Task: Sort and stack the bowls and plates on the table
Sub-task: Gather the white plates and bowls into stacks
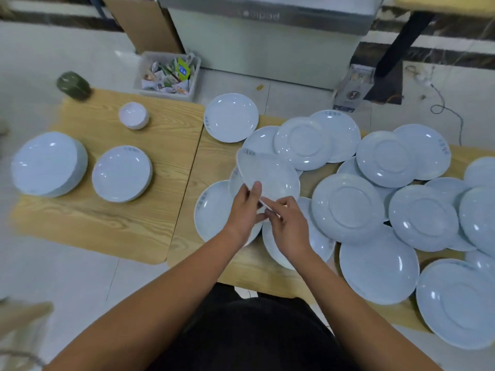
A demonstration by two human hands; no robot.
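Both hands are on it: your left hand (pixel 245 207) pinches the near rim of the pale blue round plate (pixel 267 175), thumb on top, and your right hand (pixel 288 226) curls round the same edge. You hold it tilted above the loose heap of pale blue plates (pixel 348 207), probably to clear its neighbours, many of them upside down. On the left of the light wooden bench (pixel 107 226) sit the sorted piles: a tall stack of wide plates (pixel 45 164), a lower stack of deeper plates (pixel 122 174) and small white nested bowls (pixel 134 115), the top one empty. Beyond, on the floor, a grey plastic crate (pixel 167 95) holds crumpled packets (pixel 168 76)
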